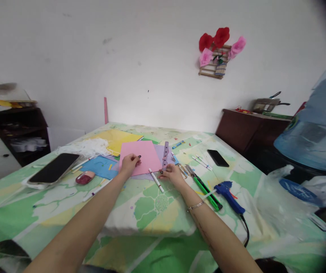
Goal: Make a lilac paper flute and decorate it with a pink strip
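My left hand (130, 165) rests over a pink sheet of paper (140, 149). Its fingers are curled and pinched together, and whatever may be between them is too small to make out. On the right, my right hand (173, 176) has its thumb and fingers closed at the lower end of a purple strip (165, 153) with dark spots. A white marker (156, 180) lies on the cloth between my two hands. Purple paper (159, 151) shows from under the pink sheet. Close to my right fingers are metal scissors handles (182, 170).
Right of my forearm lie a green utility knife (206, 191), a blue glue gun (230, 196) with a cord, and a phone (217, 157). Leftward are blue paper (100, 167), a red correction-tape-like object (85, 177), white strings (87, 147) and a larger phone (53, 168). Yellow paper (119, 138) lies behind.
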`<state>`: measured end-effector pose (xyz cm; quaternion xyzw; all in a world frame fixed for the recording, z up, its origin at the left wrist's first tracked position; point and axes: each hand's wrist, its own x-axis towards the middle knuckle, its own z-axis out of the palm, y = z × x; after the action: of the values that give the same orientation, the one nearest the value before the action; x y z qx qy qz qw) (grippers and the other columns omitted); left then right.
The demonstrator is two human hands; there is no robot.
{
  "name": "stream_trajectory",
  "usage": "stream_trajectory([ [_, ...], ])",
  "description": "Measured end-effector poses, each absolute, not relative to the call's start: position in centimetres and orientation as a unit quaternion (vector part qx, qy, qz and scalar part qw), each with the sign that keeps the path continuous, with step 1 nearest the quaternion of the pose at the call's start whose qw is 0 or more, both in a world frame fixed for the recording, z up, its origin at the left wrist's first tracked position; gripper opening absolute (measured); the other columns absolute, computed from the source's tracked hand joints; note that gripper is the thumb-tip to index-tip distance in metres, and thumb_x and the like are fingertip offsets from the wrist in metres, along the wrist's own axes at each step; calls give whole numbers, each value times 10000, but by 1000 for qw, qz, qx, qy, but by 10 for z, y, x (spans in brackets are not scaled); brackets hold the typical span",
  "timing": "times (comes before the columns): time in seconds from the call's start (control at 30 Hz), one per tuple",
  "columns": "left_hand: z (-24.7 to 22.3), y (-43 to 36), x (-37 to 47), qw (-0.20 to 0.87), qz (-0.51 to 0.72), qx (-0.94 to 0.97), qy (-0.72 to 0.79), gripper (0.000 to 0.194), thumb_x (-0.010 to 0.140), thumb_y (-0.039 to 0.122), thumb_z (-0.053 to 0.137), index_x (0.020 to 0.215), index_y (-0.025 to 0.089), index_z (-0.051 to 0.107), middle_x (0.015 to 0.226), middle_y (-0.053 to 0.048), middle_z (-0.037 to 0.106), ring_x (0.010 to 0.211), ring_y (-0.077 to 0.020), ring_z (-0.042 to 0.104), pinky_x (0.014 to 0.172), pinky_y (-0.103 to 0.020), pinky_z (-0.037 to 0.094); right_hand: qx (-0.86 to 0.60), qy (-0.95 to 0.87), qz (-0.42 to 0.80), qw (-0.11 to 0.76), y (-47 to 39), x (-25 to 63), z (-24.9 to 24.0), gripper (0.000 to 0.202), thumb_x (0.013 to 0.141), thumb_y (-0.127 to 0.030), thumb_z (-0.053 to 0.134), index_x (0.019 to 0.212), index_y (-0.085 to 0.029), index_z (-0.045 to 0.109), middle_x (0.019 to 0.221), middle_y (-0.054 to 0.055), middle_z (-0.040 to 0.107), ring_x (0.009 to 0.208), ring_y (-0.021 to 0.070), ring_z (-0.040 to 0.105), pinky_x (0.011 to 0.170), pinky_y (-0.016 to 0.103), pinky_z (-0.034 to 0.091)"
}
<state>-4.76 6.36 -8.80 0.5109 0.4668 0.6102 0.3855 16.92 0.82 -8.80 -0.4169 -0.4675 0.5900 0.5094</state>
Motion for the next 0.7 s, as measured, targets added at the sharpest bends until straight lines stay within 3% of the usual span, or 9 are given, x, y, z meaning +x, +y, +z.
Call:
stream_trajectory([
  [0.2, -74, 50, -46, 420, 630, 503, 417, 475, 529, 457, 801, 839, 140, 629, 708, -58, 693, 604, -155, 633, 523, -233, 453, -430, -506, 573, 480, 6, 168, -85, 346, 468, -240, 794, 718, -168, 568, 682, 13, 693, 585, 172, 675, 573, 270, 555],
  [0.37, -55, 37, -28, 470, 634, 524, 321, 496, 666, 490, 722, 1006, 134, 665, 1012, -131, 703, 919, -226, 665, 816, -353, 513, -436, -549, 555, 447, 2, 166, -80, 297, 512, -269, 779, 730, -160, 609, 629, 7, 691, 541, 154, 653, 498, 231, 508],
  [0.5, -48, 34, -18, 498, 642, 515, 273, 463, 666, 430, 749, 1017, 133, 690, 1009, -117, 710, 936, -230, 661, 902, -399, 488, -440, -586, 538, 416, -1, 165, -79, 240, 568, -274, 757, 735, -148, 640, 539, -8, 660, 459, 129, 604, 389, 188, 398],
  [0.7, -48, 33, -26, 519, 671, 460, 262, 338, 597, 330, 808, 863, 135, 734, 821, -74, 730, 772, -188, 671, 826, -386, 520, -433, -626, 523, 384, -2, 164, -80, 220, 595, -265, 733, 759, -130, 677, 552, -12, 657, 461, 106, 589, 393, 173, 348],
])
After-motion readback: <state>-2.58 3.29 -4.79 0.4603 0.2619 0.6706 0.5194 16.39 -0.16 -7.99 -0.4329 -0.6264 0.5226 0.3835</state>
